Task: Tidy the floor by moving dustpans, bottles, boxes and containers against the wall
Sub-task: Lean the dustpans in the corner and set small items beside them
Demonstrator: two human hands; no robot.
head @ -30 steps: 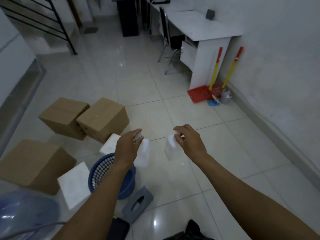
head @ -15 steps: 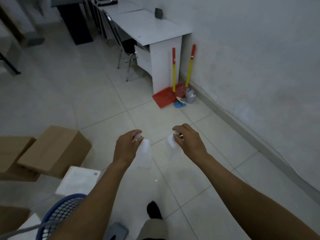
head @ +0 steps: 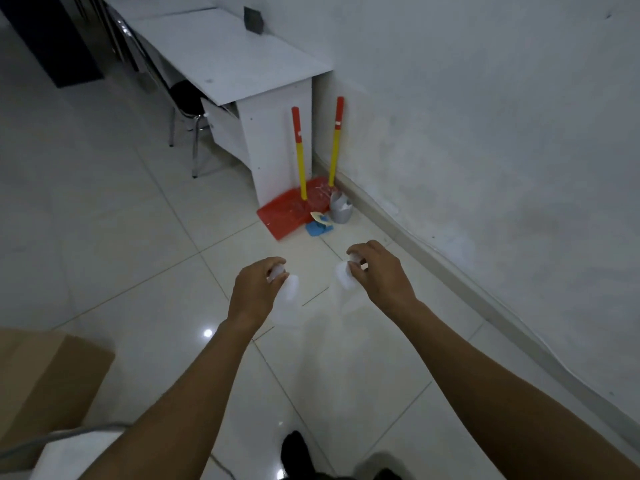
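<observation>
The left hand [head: 258, 289] curls its fingers round the neck of a pale plastic bottle [head: 290, 297], which hangs below the knuckles above the tiled floor [head: 138, 271]. The right hand [head: 379, 277] pinches the top of a second pale bottle [head: 343, 276] in the same way, fingers bent over the cap. The two bottles hang near each other but apart, and whether anything is inside either of them cannot be told, since their whitish sides blend with the tiles. Ahead, two red dustpans [head: 282, 218] with yellow and red handles lean against the end panel of a white desk [head: 235, 53] and the wall [head: 485, 133]; whitish scraps lie in the pan nearer the wall. Just beside that pan, close to the skirting, stands a small grey container [head: 340, 212] with an open, uneven top; its contents are too dim to make out. A small blue item [head: 318, 229] lies on the floor in front of it, touching the dustpans' edge. A cardboard box [head: 45, 382], closed, sits at lower left, well apart from the wall. A dark chair [head: 187, 98] stands tucked under the desk.
</observation>
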